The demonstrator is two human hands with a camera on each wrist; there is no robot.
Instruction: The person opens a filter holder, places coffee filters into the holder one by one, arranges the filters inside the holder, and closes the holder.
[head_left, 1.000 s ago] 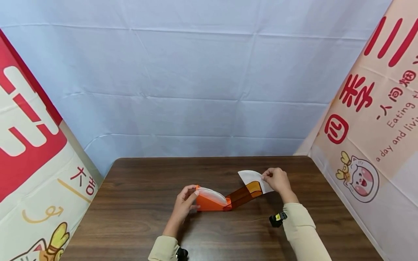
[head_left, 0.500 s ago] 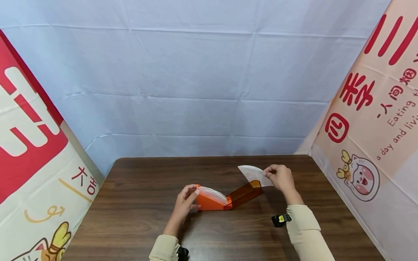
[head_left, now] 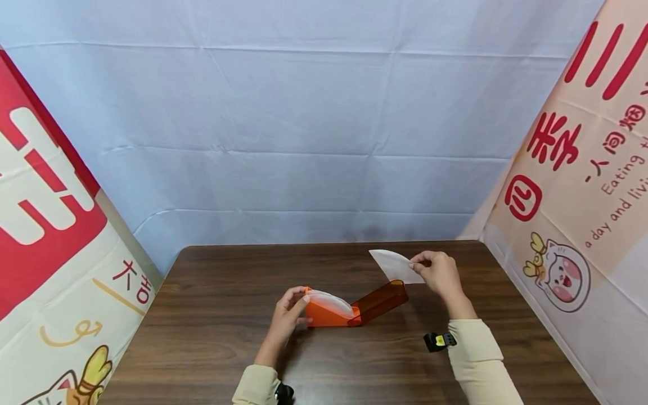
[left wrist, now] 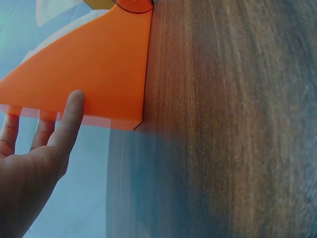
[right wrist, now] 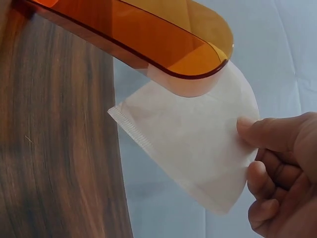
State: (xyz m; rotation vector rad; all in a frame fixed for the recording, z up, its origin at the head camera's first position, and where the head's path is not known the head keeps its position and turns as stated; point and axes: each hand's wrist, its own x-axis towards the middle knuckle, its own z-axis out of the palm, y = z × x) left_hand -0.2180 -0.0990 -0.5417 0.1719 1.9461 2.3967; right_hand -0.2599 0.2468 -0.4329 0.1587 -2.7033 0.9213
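An orange filter holder (head_left: pixel 328 314) stands on the table, with a stack of white paper filters (head_left: pixel 331 300) inside. Its see-through amber lid (head_left: pixel 381 301) is swung open to the right. My left hand (head_left: pixel 287 316) grips the holder's left end, thumb on the near orange face (left wrist: pixel 104 64) and fingers round the end. With thumb and fingers, my right hand (head_left: pixel 439 274) pinches the rounded edge of one white coffee filter (right wrist: pixel 198 129), raised over the table behind the lid's tip. The filter's crimped seam shows in the right wrist view.
The dark wooden table (head_left: pixel 228 281) reaches back to a pale cloth backdrop (head_left: pixel 304 169). Printed cloths (head_left: pixel 557 185) hang at both sides. Each wrist wears a small black camera (head_left: pixel 439 341).
My right hand has moved up and slightly back with the coffee filter, which has risen from behind the lid's tip. The left hand stays on the holder.
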